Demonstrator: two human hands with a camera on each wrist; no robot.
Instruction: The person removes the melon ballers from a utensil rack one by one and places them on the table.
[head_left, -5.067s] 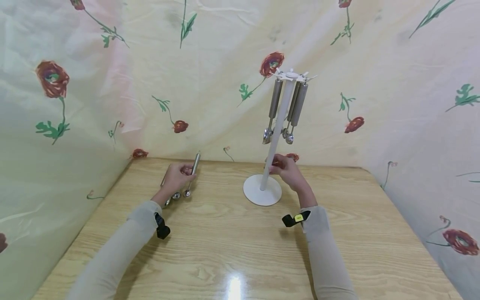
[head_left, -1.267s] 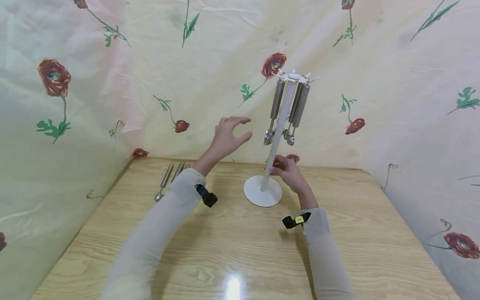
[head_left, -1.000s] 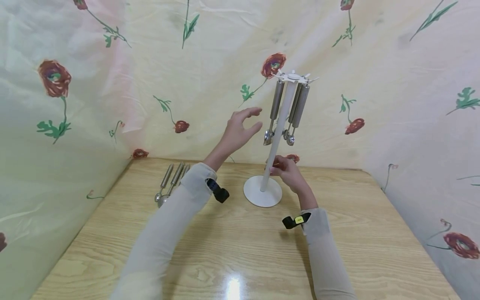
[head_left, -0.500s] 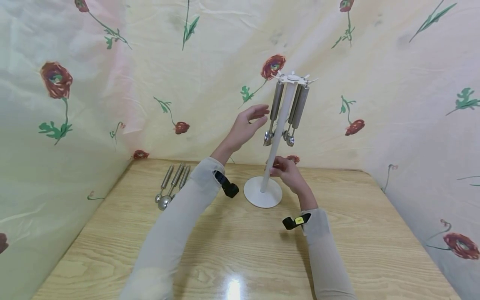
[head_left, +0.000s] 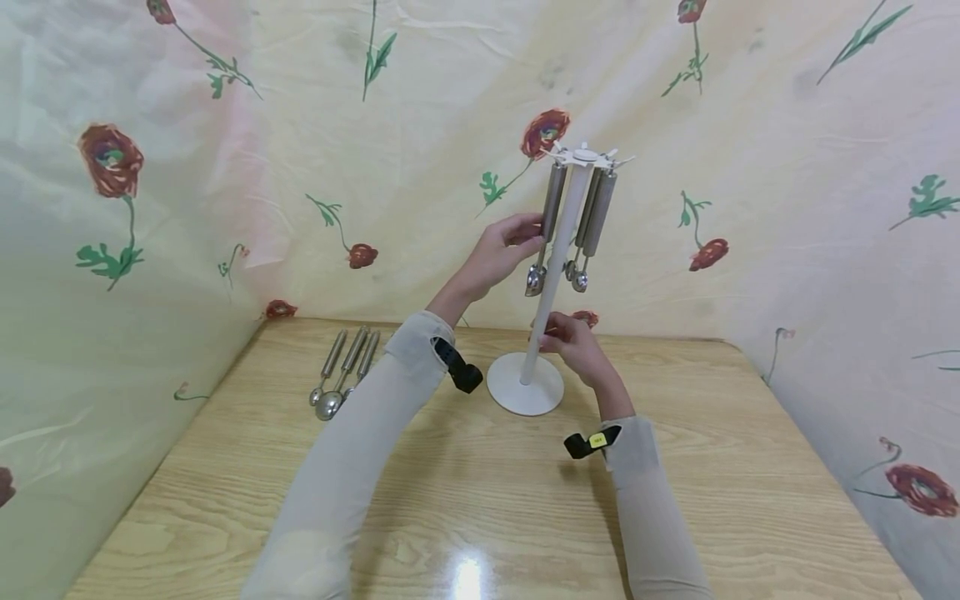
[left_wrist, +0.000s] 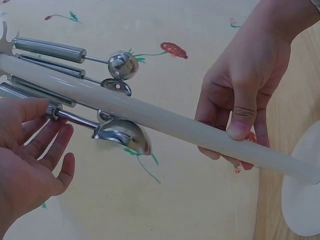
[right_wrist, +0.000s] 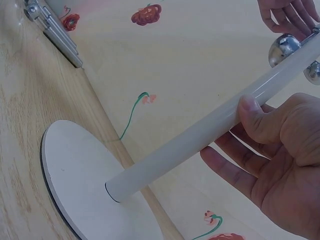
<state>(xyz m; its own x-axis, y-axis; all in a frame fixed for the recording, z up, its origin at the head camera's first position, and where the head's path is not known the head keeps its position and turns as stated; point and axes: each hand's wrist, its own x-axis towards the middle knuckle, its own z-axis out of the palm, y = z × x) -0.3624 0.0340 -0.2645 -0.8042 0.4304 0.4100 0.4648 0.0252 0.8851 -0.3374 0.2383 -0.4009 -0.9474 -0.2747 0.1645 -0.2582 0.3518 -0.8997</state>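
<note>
My left hand [head_left: 504,247] pinches the lower handle of a steel scoop [left_wrist: 122,136] hanging from the white rack stand [head_left: 558,267]. Thumb and fingers meet at that handle's end, above the scoop's rounded bowl. Lower down, my right hand [right_wrist: 280,150] holds the stand's pole, its thumb against one side and fingers around the other. Several more steel utensils hang from the top hooks, among them a melon baller [left_wrist: 123,65] with a holed round bowl. The pole leans in the head view, and its round base [head_left: 517,398] rests on the table.
A small row of steel scoops [head_left: 330,404] with ribbed handles lies on the wooden table [head_left: 465,483] at the left. Flower-patterned cloth [head_left: 420,150] hangs behind the table and at both sides.
Seconds ago my left hand held a utensil at the table's left; that utensil now lies there. The hand rose rightward and took hold of the hanging scoop. The right hand stayed on the pole.
</note>
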